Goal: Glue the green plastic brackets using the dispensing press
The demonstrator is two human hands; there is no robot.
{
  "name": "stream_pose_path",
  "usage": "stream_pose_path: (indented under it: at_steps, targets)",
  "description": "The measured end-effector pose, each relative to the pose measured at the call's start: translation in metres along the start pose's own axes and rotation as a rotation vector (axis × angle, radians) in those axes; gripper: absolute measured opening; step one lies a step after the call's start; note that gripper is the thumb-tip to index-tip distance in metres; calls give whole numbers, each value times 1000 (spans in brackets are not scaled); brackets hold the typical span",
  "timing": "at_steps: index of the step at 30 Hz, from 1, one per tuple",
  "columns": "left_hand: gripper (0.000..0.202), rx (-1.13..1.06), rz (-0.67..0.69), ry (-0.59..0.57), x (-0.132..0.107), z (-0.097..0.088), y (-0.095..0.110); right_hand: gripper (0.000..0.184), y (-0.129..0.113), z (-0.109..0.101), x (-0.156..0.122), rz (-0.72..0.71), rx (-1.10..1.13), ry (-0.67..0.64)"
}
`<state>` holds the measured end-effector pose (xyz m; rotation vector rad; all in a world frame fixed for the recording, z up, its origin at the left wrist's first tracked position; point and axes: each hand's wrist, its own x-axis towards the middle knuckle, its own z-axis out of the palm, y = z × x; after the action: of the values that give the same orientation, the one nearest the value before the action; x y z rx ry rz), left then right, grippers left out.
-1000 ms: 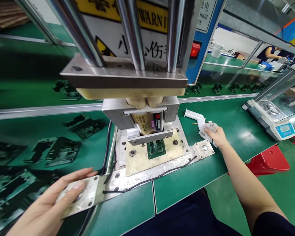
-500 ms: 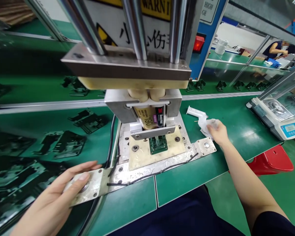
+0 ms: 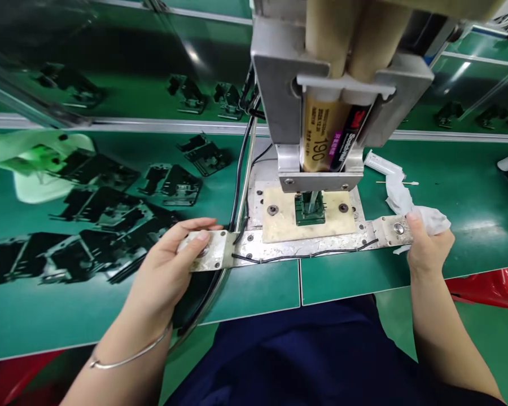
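My left hand [image 3: 165, 265] grips the left metal button plate [image 3: 218, 256], thumb on top and fingers curled around its far edge. A crumpled white tissue [image 3: 434, 220] is in my closed right hand [image 3: 429, 248], whose thumb is beside the silver button [image 3: 399, 228] of the right plate. Between the hands, a two-barrel glue cartridge [image 3: 324, 135] sits upright in the grey metal holder [image 3: 277, 67] of a press. Beneath its tip, a small dark green part [image 3: 310, 217] rests on a cream block [image 3: 279, 228].
Several dark plastic parts [image 3: 105, 217] lie on the green bench at left, near a pale green object [image 3: 46, 175]. Black cables [image 3: 239, 180] run past the left plate. A white syringe-like tube [image 3: 383, 164] and a cotton swab [image 3: 410, 183] lie right of the press.
My right hand has moved toward the right button plate, with the tissue in its grip. My left hand stays at the left plate. The camera view has shifted left and downward.
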<state>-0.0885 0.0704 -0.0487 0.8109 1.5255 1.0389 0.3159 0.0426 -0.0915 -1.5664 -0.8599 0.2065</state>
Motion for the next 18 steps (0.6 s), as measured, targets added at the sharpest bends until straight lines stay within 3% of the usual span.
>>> stream_pose_path:
  at_steps: [7,14,18]
  targets:
    - [35,31,41,55,-1,1,-2,40,14,0,-1,80,19,-70]
    - [48,76,31,34,0,-2,-4,45,15,-2,-1,103,52,-99]
    - [45,344,89,-25,3,-13,-4,43,13,-2,-2,105,54,-93]
